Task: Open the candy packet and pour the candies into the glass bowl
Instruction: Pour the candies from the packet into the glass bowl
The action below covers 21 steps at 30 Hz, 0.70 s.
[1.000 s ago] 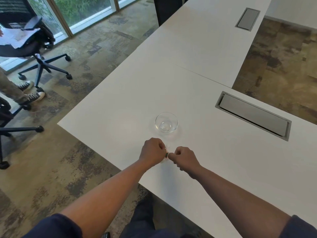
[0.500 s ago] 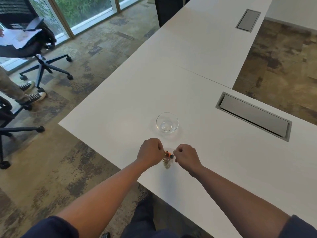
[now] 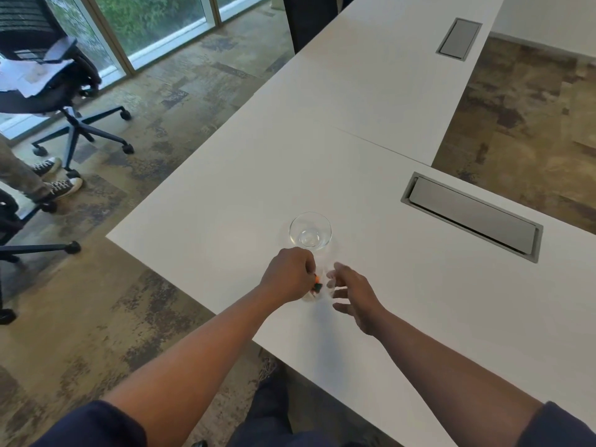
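Now the right hand (image 3: 353, 295) has let go and spread open; the left hand (image 3: 290, 275) pinches the candy packet (image 3: 315, 288). The glass bowl (image 3: 310, 231) is empty, so pouring is left.

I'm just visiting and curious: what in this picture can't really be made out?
Head view only:
- Candy packet: mostly hidden behind the left hand; too small and blurred to tell whether it is open.
- Right hand: fingers spread, motion-blurred.
- Glass bowl: no candies visible inside.
- Person beside the office chair: cut off by the left edge.
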Motion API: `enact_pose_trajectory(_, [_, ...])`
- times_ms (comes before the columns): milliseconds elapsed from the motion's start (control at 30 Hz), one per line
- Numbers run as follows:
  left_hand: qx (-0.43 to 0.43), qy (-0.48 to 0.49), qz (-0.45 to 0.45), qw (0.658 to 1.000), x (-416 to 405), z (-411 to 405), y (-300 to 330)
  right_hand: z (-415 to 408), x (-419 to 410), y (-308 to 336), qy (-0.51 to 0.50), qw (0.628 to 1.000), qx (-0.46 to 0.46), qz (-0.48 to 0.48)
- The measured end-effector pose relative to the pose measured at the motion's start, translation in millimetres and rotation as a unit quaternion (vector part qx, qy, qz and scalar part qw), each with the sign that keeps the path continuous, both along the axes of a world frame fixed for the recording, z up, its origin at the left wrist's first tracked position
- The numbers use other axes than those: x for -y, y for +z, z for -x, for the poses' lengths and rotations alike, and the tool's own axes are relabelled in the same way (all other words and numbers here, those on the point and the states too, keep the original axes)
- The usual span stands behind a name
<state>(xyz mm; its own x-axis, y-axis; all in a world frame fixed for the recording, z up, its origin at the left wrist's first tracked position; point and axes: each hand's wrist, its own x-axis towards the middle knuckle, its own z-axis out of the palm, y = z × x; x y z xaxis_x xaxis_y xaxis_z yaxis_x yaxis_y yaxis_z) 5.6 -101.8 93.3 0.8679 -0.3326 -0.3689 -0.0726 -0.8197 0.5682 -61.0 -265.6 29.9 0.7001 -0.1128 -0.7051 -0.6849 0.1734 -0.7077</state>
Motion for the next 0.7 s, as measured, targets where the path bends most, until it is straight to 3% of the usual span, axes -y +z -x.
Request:
enact_pose_trajectory(167, [0.011,-0.044,0.060,0.997,6.3,-13.8,21.6,-9.4,6.6,-7.9,-0.077,0.980,-0.057,-0.176])
enact_pose_trajectory(333, [0.023,-0.069,0.100,0.992,11.5,-31.2,36.8,-23.6,5.3,-4.6,-0.151,0.931,-0.052,-0.328])
enact_pose_trajectory(433, [0.030,-0.085,0.109,0.990,10.2,-44.1,39.4,-34.2,4.6,-1.7,-0.166,0.925,-0.053,-0.338])
enact_pose_trajectory(700, [0.112,-0.158,0.056,0.979,6.9,-70.4,34.4,-68.2,8.0,-4.8,-0.212,0.946,-0.033,-0.244])
